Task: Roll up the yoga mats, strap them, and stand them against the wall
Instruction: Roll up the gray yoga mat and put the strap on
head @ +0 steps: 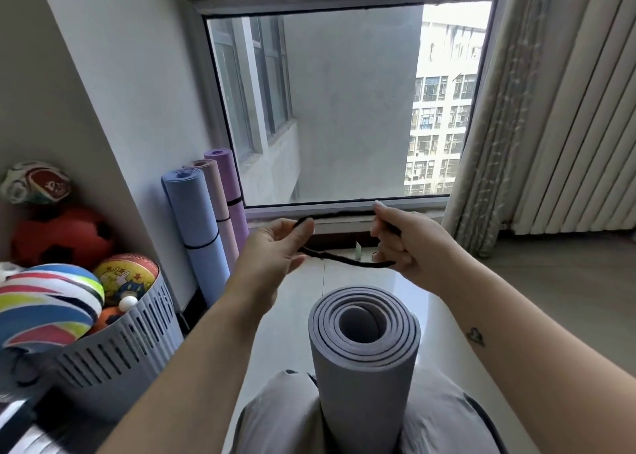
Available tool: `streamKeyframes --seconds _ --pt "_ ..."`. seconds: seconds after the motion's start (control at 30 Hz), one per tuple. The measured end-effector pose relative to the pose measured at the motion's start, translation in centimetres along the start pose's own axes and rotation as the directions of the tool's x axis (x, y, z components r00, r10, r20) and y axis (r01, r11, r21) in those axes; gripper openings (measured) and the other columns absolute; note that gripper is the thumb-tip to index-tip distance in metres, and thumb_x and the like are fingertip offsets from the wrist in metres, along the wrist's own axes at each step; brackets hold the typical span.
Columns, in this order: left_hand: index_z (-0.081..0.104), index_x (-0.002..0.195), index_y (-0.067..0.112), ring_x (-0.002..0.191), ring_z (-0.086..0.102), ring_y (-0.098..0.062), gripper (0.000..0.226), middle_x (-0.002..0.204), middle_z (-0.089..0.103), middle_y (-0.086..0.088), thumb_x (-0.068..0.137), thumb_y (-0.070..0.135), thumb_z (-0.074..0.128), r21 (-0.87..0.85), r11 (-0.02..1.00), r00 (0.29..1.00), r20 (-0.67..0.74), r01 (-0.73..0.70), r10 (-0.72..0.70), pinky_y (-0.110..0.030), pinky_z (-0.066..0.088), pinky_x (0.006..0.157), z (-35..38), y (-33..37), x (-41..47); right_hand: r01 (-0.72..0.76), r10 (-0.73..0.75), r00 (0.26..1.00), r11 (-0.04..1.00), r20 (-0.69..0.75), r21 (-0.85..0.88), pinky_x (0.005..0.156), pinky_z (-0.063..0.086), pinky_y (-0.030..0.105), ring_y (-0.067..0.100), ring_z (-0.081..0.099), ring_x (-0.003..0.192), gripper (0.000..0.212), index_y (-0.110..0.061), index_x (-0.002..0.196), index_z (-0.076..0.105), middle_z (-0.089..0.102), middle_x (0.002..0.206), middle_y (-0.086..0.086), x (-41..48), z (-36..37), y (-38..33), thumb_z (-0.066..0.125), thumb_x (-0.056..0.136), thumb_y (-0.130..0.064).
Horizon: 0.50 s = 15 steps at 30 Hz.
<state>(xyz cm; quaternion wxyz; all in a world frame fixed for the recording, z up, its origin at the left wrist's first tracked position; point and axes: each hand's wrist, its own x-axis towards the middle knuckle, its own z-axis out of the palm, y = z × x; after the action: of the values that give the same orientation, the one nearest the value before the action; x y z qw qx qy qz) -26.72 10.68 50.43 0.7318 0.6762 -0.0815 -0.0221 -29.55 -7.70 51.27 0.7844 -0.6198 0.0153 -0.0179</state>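
Hands | left hand (275, 252) pinches black strap (347, 260) | right hand (406, 243) grips other end

A large window (344, 109) sits between a white wall (137, 92) and beige curtain (568, 109), over pale floor (296, 311).

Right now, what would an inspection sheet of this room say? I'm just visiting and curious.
Surface: pale floor, bare where visible.
Job's things: grey mat rolled, upright between the person's legs, no strap on it; blue mat, pink mat and purple mat stand banded against the wall.
Clutter: basket full of balls; red ball behind it.
Hands: left hand and right hand each pinch the black strap, stretched between them.
Cables: nothing seen.
Surroundings: window ahead, curtain at right.
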Motion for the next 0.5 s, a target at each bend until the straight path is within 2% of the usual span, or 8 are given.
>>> streamKeyframes --seconds 0.07,0.13,0.2,0.27,0.33,0.4,0.43,0.5 --pt "0.067 0.078 0.018 0.081 0.052 -0.007 0.017 0.083 0.059 0.009 0.086 0.030 0.061 -0.104 0.991 0.996 0.000 0.084 -0.085 -0.019 0.048 0.067 -0.2 0.3 -0.1 -0.078 0.077 0.997 0.995 0.021 0.069 0.060 0.041 0.027 0.010 0.027 0.035 0.036 -0.005 0.076 0.064 0.035 0.046 -0.001 -0.3 -0.5 0.3 0.050 0.097 -0.029" --pt "0.073 0.074 0.014 0.070 0.054 -0.008 0.026 0.074 0.056 0.004 0.087 0.031 0.059 -0.363 0.910 0.980 0.053 0.199 -0.193 -0.022 0.053 0.064 -0.1 0.6 0.1 -0.156 0.146 0.985 0.980 0.089 0.127 0.057 0.050 0.025 0.009 0.035 0.041 0.029 -0.002 0.093 0.068 0.043 0.056 -0.001 -0.7 -0.7 0.8 0.056 0.090 -0.028" --pt "0.074 0.072 0.009 0.051 0.054 -0.005 0.033 0.059 0.051 0.002 0.091 0.031 0.056 -0.614 0.738 0.957 0.114 0.279 -0.267 -0.020 0.054 0.055 0.2 0.7 0.3 -0.209 0.176 0.973 0.947 0.150 0.243 0.058 0.055 0.027 0.009 0.045 0.047 0.034 0.001 0.100 0.067 0.047 0.063 0.001 -1.1 -0.7 1.3 0.058 0.081 -0.025" --pt "0.070 0.078 0.005 0.041 0.049 -0.004 0.035 0.052 0.048 0.004 0.096 0.029 0.051 -0.766 0.551 0.934 0.184 0.331 -0.306 -0.019 0.052 0.049 0.5 0.8 0.1 -0.240 0.180 0.966 0.893 0.187 0.382 0.060 0.058 0.030 0.012 0.055 0.054 0.034 0.004 0.096 0.070 0.050 0.066 0.004 -1.4 -0.7 1.8 0.065 0.076 -0.023" --pt "0.072 0.073 0.001 0.038 0.047 -0.005 0.042 0.053 0.048 0.005 0.098 0.026 0.048 -0.837 0.393 0.913 0.274 0.381 -0.302 -0.017 0.049 0.045 0.4 0.6 -0.2 -0.264 0.164 0.959 0.810 0.231 0.523 0.063 0.059 0.033 0.015 0.061 0.059 0.042 0.005 0.090 0.073 0.053 0.067 0.006 -1.6 -1.0 2.4 0.087 0.058 -0.018" --pt "0.071 0.075 0.000 0.040 0.046 -0.006 0.038 0.050 0.044 0.007 0.096 0.022 0.048 -0.834 0.307 0.882 0.384 0.458 -0.274 -0.017 0.048 0.046 -0.1 0.3 -0.7 -0.261 0.151 0.962 0.755 0.227 0.602 0.066 0.059 0.034 0.016 0.061 0.061 0.057 0.001 0.084 0.075 0.056 0.066 0.005 -1.9 -1.3 2.9 0.098 0.034 -0.012" --pt "0.070 0.077 0.001 0.042 0.044 -0.007 0.033 0.051 0.041 0.008 0.094 0.020 0.049 -0.816 0.310 0.868 0.420 0.489 -0.264 -0.018 0.049 0.048 -0.3 0.2 -1.0 -0.245 0.147 0.968 0.743 0.205 0.623 0.066 0.059 0.034 0.016 0.061 0.061 0.058 -0.001 0.080 0.075 0.057 0.065 0.004 -2.0 -1.4 3.1 0.099 0.028 -0.012" --pt "0.070 0.080 0.003 0.044 0.042 -0.008 0.019 0.054 0.036 0.007 0.085 0.019 0.059 -0.765 0.381 0.854 0.448 0.519 -0.264 -0.021 0.051 0.054 -0.9 -0.4 -1.1 -0.221 0.142 0.975 0.694 0.171 0.686 0.063 0.058 0.035 0.014 0.062 0.059 0.055 -0.004 0.075 0.075 0.059 0.065 0.002 -2.2 -1.5 3.3 0.098 0.025 -0.008"
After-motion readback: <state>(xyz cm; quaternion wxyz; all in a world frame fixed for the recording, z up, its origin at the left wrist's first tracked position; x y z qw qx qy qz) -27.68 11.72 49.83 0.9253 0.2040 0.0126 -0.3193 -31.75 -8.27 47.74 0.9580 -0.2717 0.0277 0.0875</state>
